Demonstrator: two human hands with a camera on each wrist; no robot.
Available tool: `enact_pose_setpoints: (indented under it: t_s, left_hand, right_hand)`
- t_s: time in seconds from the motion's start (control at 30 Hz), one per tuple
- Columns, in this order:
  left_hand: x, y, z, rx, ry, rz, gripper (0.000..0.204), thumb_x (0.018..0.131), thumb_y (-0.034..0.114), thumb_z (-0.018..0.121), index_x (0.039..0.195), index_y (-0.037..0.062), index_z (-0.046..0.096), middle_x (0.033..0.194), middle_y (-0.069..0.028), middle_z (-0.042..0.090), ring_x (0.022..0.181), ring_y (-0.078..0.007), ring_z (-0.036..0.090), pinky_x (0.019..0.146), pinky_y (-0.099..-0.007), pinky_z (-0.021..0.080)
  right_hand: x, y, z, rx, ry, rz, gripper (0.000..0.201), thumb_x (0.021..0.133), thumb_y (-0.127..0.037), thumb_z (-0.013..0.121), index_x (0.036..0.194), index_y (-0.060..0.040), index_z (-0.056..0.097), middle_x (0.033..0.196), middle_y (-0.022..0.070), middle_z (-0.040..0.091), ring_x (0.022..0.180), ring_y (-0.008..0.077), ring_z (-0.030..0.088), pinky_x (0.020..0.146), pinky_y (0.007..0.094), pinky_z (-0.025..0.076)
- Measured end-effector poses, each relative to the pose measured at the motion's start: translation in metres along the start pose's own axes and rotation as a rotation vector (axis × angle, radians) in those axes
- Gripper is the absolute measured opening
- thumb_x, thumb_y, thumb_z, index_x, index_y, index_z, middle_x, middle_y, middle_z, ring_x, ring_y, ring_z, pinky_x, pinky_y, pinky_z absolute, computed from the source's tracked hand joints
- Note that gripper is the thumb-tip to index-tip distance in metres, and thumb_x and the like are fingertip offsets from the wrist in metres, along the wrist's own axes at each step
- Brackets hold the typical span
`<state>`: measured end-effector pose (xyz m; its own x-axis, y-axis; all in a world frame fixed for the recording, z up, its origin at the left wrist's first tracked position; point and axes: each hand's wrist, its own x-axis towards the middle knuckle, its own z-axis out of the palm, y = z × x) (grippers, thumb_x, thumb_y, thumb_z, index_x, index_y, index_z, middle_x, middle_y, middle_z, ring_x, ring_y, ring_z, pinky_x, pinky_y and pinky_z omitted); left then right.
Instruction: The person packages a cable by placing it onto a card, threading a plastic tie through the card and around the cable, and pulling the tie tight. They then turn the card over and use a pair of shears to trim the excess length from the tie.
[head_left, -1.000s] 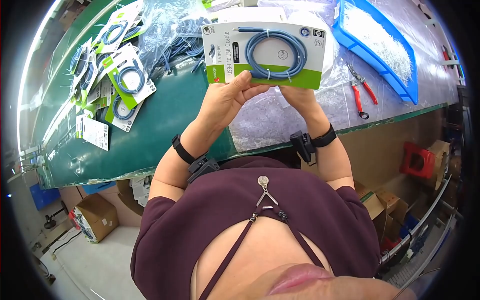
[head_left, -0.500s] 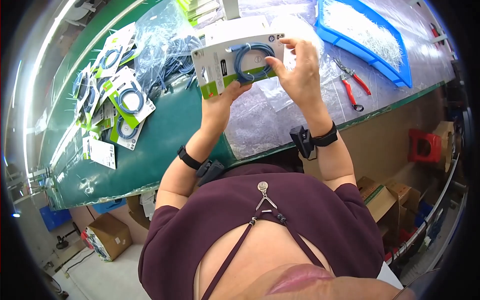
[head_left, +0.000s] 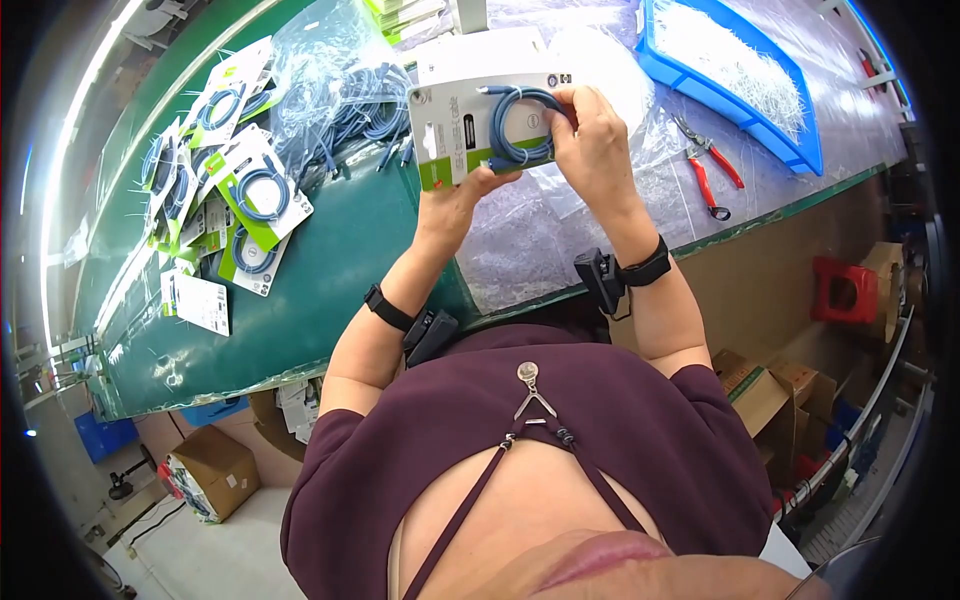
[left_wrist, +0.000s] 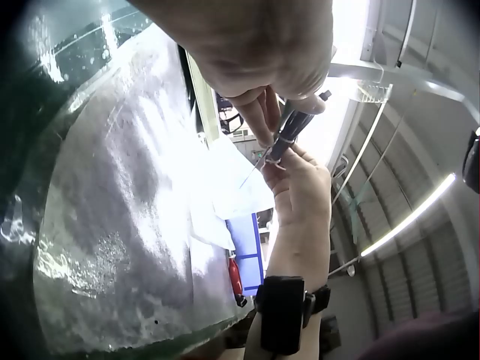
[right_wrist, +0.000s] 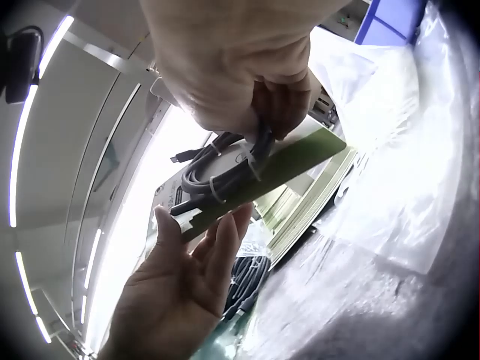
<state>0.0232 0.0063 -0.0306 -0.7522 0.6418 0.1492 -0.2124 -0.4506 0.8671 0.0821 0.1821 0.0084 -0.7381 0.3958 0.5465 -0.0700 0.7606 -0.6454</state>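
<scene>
Your left hand [head_left: 447,212] pinches the card [head_left: 440,155] at its lower edge, above the table [head_left: 330,260]; your right hand [head_left: 597,150], fingers spread a moment ago, now grips the blue coil [head_left: 498,125] on it, fingertips partly hidden. The right wrist view shows your left fingers behind the card, which the head view hides. Beyond, plastic [head_left: 318,45] blurs loose cables [head_left: 345,125].

There are two hands [head_left: 598,150], one held cable card [head_left: 440,140], one blue tray [head_left: 730,117] and one red-handled cutter [head_left: 701,183].
</scene>
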Motion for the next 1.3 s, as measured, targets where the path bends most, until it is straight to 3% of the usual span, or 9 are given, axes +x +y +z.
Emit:
enact_pose_setpoints:
  t_s: [0.2,0.33,0.47,0.73,0.87,1.0,1.13,1.23,1.3]
  left_hand:
    - [0.009,0.001,-0.013,-0.081,0.029,-0.132,0.037,0.094,0.007,0.051,0.127,-0.0057,0.04,0.115,-0.0184,0.056,0.102,-0.0298,0.061,0.085,-0.042,0.057]
    - [0.016,0.011,-0.022,-0.025,-0.055,-0.227,0.037,0.096,0.015,0.052,0.124,-0.0056,0.044,0.11,-0.0178,0.059,0.102,-0.0298,0.062,0.082,-0.0399,0.057]
    - [0.023,0.009,-0.036,-0.149,-0.099,-0.238,0.038,0.096,0.026,0.053,0.121,-0.0025,0.048,0.108,-0.0168,0.061,0.1,-0.0287,0.063,0.082,-0.0387,0.057]
    - [0.02,0.005,-0.009,-0.29,0.055,-0.177,0.034,0.095,0.03,0.054,0.114,0.0016,0.051,0.108,-0.0124,0.061,0.093,-0.0203,0.064,0.077,-0.0334,0.055]
    - [0.035,0.003,-0.015,-0.042,0.226,0.071,0.03,0.096,0.024,0.054,0.116,0.0025,0.049,0.108,-0.0099,0.061,0.087,-0.0136,0.062,0.07,-0.0277,0.053]
    - [0.04,0.003,-0.027,0.088,0.097,-0.036,0.028,0.095,0.02,0.054,0.117,0.0042,0.048,0.106,-0.007,0.061,0.081,-0.0097,0.059,0.066,-0.0246,0.05]
    - [0.037,0.0,-0.006,-0.02,0.293,0.021,0.027,0.094,0.018,0.057,0.116,0.0045,0.05,0.103,-0.0049,0.062,0.079,-0.0094,0.059,0.066,-0.024,0.05]
    - [0.025,-0.008,0.003,0.153,0.143,-0.29,0.03,0.093,0.017,0.058,0.118,0.0042,0.049,0.104,-0.0045,0.061,0.083,-0.0093,0.059,0.067,-0.0233,0.05]
    - [0.024,-0.011,0.004,0.1,0.141,-0.272,0.031,0.093,0.017,0.058,0.119,0.0043,0.048,0.106,-0.0048,0.061,0.085,-0.0094,0.059,0.068,-0.0237,0.05]
  right_hand:
    - [0.013,0.001,-0.01,-0.384,0.115,-0.27,0.027,0.08,-0.012,0.069,0.102,-0.0002,0.061,0.087,0.0154,0.062,0.075,0.026,0.062,0.069,0.0343,0.05]
    - [0.026,0.014,-0.023,-0.109,-0.251,-0.239,0.033,0.081,-0.023,0.07,0.103,-0.0004,0.062,0.089,0.0141,0.064,0.076,0.0222,0.063,0.07,0.0325,0.049]
    - [0.031,0.011,-0.021,0.099,-0.485,0.17,0.037,0.081,-0.032,0.071,0.1,-0.0008,0.064,0.087,0.0109,0.066,0.076,0.0168,0.062,0.069,0.0293,0.049]
    - [0.012,0.008,0.001,0.191,-0.255,0.247,0.034,0.081,-0.031,0.072,0.095,-0.0003,0.065,0.072,0.0041,0.063,0.066,0.0098,0.056,0.06,0.025,0.046]
    - [0.006,0.005,0.004,0.172,-0.285,0.365,0.034,0.082,-0.031,0.072,0.093,0.001,0.065,0.071,0.0034,0.061,0.064,0.0077,0.054,0.058,0.0239,0.044]
    - [-0.001,0.009,0.01,0.137,-0.226,0.353,0.033,0.083,-0.031,0.071,0.09,0.0009,0.064,0.071,0.003,0.061,0.063,0.0073,0.053,0.057,0.0239,0.044]
    - [-0.004,0.009,0.015,0.194,-0.185,0.406,0.033,0.083,-0.031,0.071,0.09,0.0003,0.064,0.07,0.0029,0.06,0.062,0.0074,0.052,0.057,0.024,0.043]
    - [-0.007,0.006,0.02,0.211,-0.158,0.337,0.038,0.083,-0.035,0.071,0.09,0.0014,0.064,0.073,0.0041,0.061,0.063,0.0079,0.053,0.056,0.0247,0.044]
    - [-0.007,0.006,0.017,0.222,-0.123,0.317,0.036,0.083,-0.033,0.071,0.091,0.0011,0.064,0.077,0.0045,0.061,0.065,0.0091,0.055,0.058,0.0255,0.045]
